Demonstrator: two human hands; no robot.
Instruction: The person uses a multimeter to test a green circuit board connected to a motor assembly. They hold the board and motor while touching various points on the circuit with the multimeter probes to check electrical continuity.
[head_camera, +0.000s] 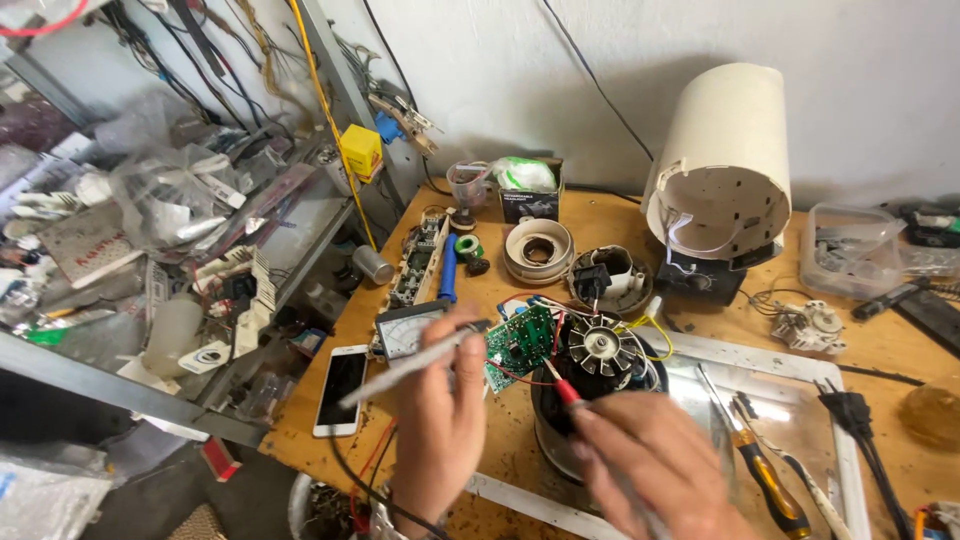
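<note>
My left hand (437, 410) grips a thin grey probe (405, 365) like a pen, its tip resting at the left edge of a green circuit board (520, 343). My right hand (655, 465) holds a red probe (565, 388), its tip pointing at the wires between the board and a black motor with a silver fan (600, 347). Red, blue and yellow wires join the board to the motor. Behind the left hand lies an analog meter (405, 328) with a white dial.
A cream cylindrical housing (722, 160) stands at the back of the wooden bench (590, 215). A white phone (340, 388) lies at the left edge. Screwdrivers (762, 470) rest on a glass panel at right. A cluttered metal shelf (170, 230) is on the left.
</note>
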